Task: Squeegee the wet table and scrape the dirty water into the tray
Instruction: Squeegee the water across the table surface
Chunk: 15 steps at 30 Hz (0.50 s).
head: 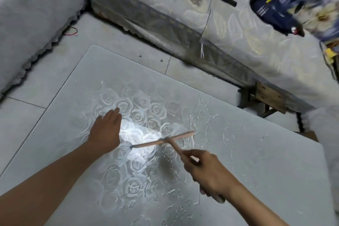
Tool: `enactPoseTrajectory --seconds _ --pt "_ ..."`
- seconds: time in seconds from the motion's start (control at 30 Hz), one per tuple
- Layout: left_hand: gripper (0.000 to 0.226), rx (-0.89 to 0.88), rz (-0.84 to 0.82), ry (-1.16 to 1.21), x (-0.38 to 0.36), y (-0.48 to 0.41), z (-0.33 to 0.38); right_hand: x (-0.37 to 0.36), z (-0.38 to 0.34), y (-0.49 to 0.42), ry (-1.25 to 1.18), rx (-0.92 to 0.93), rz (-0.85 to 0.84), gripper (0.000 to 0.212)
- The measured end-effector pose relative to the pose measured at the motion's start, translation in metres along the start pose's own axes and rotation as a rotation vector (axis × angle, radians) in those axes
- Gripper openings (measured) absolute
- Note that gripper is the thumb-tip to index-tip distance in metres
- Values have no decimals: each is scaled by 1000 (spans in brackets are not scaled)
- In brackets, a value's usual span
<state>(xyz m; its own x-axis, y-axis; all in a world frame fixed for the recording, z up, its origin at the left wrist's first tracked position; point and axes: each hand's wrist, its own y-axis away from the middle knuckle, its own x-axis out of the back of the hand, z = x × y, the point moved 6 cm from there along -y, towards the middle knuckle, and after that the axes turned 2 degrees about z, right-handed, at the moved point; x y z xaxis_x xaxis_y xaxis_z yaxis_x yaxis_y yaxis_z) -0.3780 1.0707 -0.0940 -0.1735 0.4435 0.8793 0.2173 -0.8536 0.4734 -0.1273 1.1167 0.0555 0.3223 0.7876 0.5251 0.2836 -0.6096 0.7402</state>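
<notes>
A pale grey table (77,82) with a rose pattern fills the lower view; patches and streaks of water lie over its middle and right side. My right hand (209,172) grips the handle of a pink squeegee (161,141), whose blade lies across the table's middle. Flat on the tabletop, fingers straight, rests my left hand (107,130), just left of the blade's end. No tray shows in this view.
A cloth-covered bed or bench (238,46) runs along the far side with a dark blue bag (271,11) and small items on it. A grey covered sofa (27,24) stands at the left. Tiled floor (113,35) lies between them and the table.
</notes>
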Motion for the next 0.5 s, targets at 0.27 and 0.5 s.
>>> enactPoseTrajectory --seconds 0.27,0.5 --pt "48 -45 -150 -115 11 -23 11 93 -60 -127 -144 -4 235 26" --pt "54 -2 -191 -133 16 -23 12 22 -18 -79 44 36 191 13"
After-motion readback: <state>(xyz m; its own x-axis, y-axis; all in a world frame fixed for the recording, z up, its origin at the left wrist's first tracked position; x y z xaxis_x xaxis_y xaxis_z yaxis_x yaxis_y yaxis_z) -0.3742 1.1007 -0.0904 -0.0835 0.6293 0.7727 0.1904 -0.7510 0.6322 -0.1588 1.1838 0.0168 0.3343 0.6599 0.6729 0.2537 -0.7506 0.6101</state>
